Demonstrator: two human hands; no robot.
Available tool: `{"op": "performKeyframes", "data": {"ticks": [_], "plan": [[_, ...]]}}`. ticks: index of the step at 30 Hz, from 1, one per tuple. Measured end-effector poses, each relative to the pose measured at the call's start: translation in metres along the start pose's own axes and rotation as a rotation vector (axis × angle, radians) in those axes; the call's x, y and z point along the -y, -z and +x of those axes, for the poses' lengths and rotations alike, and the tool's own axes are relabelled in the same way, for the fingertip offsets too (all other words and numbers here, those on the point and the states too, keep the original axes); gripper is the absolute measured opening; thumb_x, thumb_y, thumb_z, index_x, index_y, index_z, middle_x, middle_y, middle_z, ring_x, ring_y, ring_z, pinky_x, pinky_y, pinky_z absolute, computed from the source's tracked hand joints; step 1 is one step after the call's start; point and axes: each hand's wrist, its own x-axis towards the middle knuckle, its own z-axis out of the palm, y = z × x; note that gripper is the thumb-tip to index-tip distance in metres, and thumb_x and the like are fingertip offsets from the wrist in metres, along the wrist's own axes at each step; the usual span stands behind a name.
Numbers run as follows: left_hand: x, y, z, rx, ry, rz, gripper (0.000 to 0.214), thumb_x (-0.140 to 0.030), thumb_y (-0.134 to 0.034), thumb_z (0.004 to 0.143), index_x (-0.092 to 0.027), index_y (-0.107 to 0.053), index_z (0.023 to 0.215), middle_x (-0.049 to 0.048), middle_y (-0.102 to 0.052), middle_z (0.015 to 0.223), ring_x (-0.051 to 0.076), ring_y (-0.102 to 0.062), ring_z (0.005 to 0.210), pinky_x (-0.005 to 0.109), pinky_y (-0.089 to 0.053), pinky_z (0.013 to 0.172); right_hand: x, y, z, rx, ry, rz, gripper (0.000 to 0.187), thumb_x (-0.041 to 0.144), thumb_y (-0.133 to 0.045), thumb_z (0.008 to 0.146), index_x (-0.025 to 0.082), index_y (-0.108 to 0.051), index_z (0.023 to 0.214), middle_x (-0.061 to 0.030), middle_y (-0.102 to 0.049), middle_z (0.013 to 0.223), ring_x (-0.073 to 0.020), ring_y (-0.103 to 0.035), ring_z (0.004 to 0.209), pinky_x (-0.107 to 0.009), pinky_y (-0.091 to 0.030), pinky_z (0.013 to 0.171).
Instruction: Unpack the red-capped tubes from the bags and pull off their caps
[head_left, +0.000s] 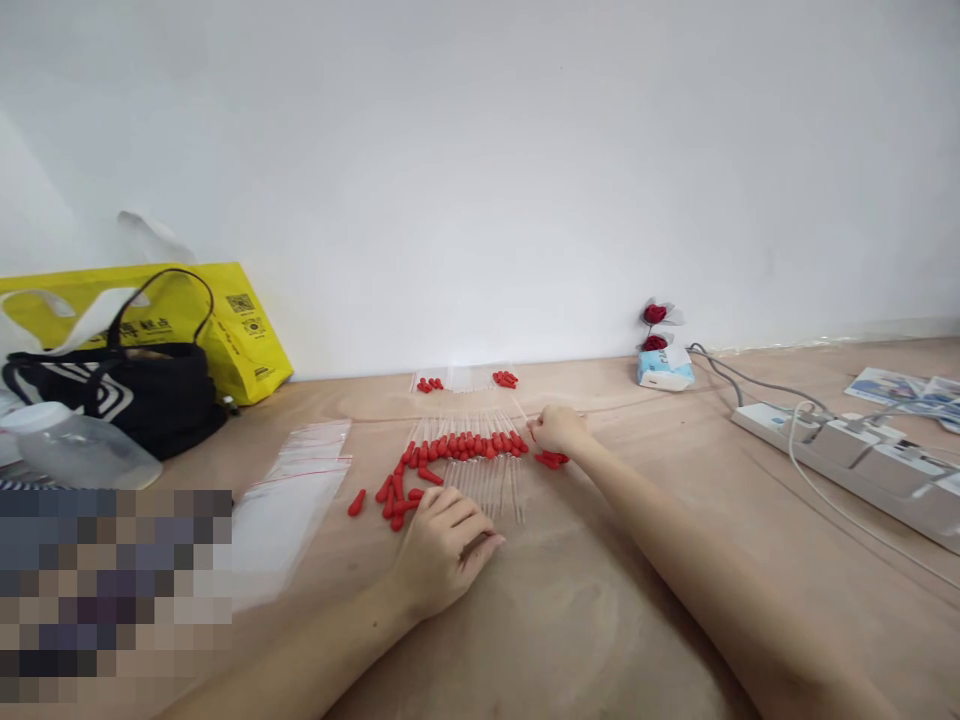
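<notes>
A row of clear glass droppers with red rubber bulbs (pixel 469 447) lies side by side on the wooden table (pixel 570 600). Loose red bulbs (pixel 390 495) are scattered to their left. My left hand (pixel 442 545) rests on the table just below the loose bulbs, fingers curled under; whether anything is in them is hidden. My right hand (pixel 556 430) is at the right end of the row, fingers pinched on a thin clear dropper tube (pixel 520 408). A few more red bulbs (pixel 551 460) lie just under that hand.
Small bags with red bulbs (pixel 465 380) lie by the wall. Clear zip bags (pixel 296 490) are at the left, beside a black bag (pixel 142 395), a yellow bag (pixel 240 325) and a plastic bottle (pixel 75 445). A power strip (pixel 855 455), tissue pack (pixel 664 372) and leaflets (pixel 896 388) are at the right.
</notes>
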Motion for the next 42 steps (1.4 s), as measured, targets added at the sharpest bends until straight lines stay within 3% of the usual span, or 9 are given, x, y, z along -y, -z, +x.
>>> {"op": "performKeyframes", "data": {"ticks": [4,7,10,14,18,24,28,42], "plan": [[0.003,0.014,-0.011,-0.07,0.014,-0.012,0.014,-0.023,-0.051,0.079,-0.02,-0.058,0.067,-0.0018,-0.06,0.065,0.013,-0.048,0.067,0.03,-0.032,0.068,-0.008,0.006,-0.029,-0.088,0.106,0.021,0.021,0.03,-0.042,0.081,0.018,-0.059,0.077,-0.0078,-0.066,0.081,-0.0213,-0.058,0.081,-0.043,-0.028,0.084],[0.005,0.021,-0.014,-0.146,0.043,0.053,0.008,-0.022,-0.053,0.077,-0.021,-0.061,0.077,0.0007,-0.062,0.073,0.015,-0.05,0.073,0.031,-0.034,0.071,-0.016,-0.004,-0.059,-0.279,0.4,0.064,0.014,0.025,-0.045,0.082,0.018,-0.055,0.075,-0.0022,-0.064,0.072,-0.0163,-0.055,0.074,-0.044,-0.018,0.091],[0.006,0.021,-0.013,-0.197,0.038,0.215,0.017,-0.027,-0.054,0.078,-0.023,-0.062,0.092,0.0049,-0.064,0.09,0.02,-0.051,0.084,0.034,-0.034,0.075,-0.02,-0.017,-0.086,-0.456,0.681,0.084,0.018,0.025,-0.044,0.083,0.019,-0.053,0.07,0.0002,-0.061,0.065,-0.0137,-0.051,0.071,-0.039,-0.017,0.091],[0.005,0.011,-0.006,-0.17,-0.041,0.33,0.021,-0.027,-0.05,0.081,-0.026,-0.06,0.1,0.0046,-0.063,0.1,0.021,-0.052,0.092,0.038,-0.03,0.082,-0.017,-0.027,-0.101,-0.573,0.846,0.086,0.022,0.027,-0.044,0.084,0.019,-0.053,0.066,0.0024,-0.055,0.056,-0.012,-0.046,0.064,-0.036,-0.019,0.09],[0.004,0.003,0.0,-0.091,-0.111,0.326,0.015,-0.023,-0.047,0.084,-0.025,-0.061,0.088,-0.0016,-0.066,0.08,0.015,-0.055,0.08,0.037,-0.027,0.082,-0.012,-0.028,-0.101,-0.564,0.895,0.105,0.018,0.027,-0.046,0.083,0.02,-0.056,0.071,0.0031,-0.056,0.058,-0.0116,-0.046,0.066,-0.036,-0.019,0.091],[0.006,0.005,0.001,-0.046,-0.159,0.374,0.017,-0.018,-0.045,0.082,-0.02,-0.06,0.074,-0.0012,-0.06,0.062,0.014,-0.053,0.072,0.039,-0.028,0.084,-0.011,-0.028,-0.1,-0.529,0.894,0.122,0.015,0.034,-0.051,0.081,0.024,-0.062,0.081,0.0015,-0.06,0.066,-0.0124,-0.045,0.069,-0.037,-0.02,0.088],[0.006,0.008,0.0,-0.035,-0.172,0.371,0.016,-0.017,-0.046,0.081,-0.02,-0.059,0.073,-0.0015,-0.059,0.061,0.015,-0.052,0.072,0.041,-0.029,0.085,-0.013,-0.028,-0.101,-0.506,0.909,0.119,0.016,0.031,-0.052,0.08,0.023,-0.062,0.072,0.002,-0.056,0.06,-0.0125,-0.043,0.068,-0.038,-0.02,0.087],[0.004,0.009,-0.004,-0.064,-0.115,0.314,0.015,-0.02,-0.047,0.081,-0.022,-0.059,0.073,-0.003,-0.061,0.06,0.014,-0.052,0.07,0.039,-0.03,0.082,-0.016,-0.027,-0.102,-0.53,1.02,0.149,0.014,0.022,-0.047,0.077,0.022,-0.059,0.07,0.0035,-0.054,0.06,-0.0109,-0.043,0.065,-0.04,-0.02,0.09]]}}
